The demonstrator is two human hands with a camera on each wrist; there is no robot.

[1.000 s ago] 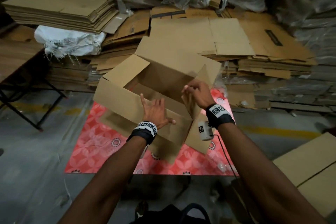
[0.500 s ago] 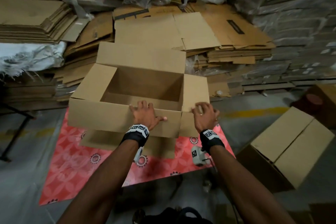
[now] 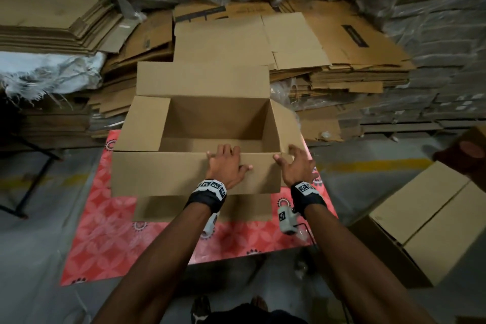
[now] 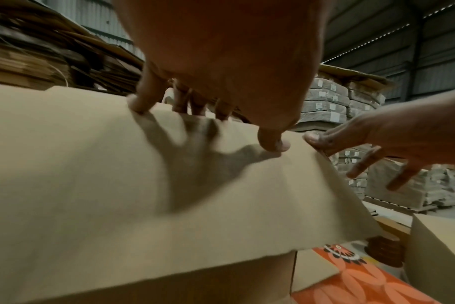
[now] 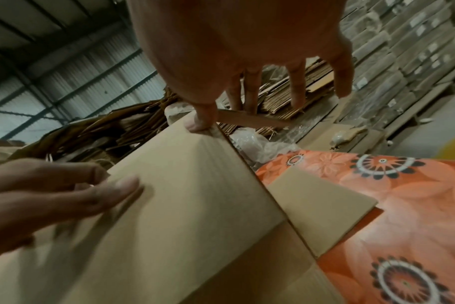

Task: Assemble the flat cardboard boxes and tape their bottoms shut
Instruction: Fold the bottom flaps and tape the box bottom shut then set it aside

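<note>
Box (image 3: 194, 173) squared open on the red mat (image 3: 105, 231), flaps untaped. Left hand (image 3: 227, 166) presses flat on its near flap; right hand (image 3: 297, 166), fingers spread, touches the near right corner. Risk: uneven pressure could rack the walls, so flaps meet crooked.

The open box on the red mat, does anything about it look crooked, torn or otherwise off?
Nothing stands out. The box sits squared up on the red mat, its four upper flaps splayed outward and no tears or crushing visible. The left hand lies flat on the near flap; the right hand is at its right corner.
</note>
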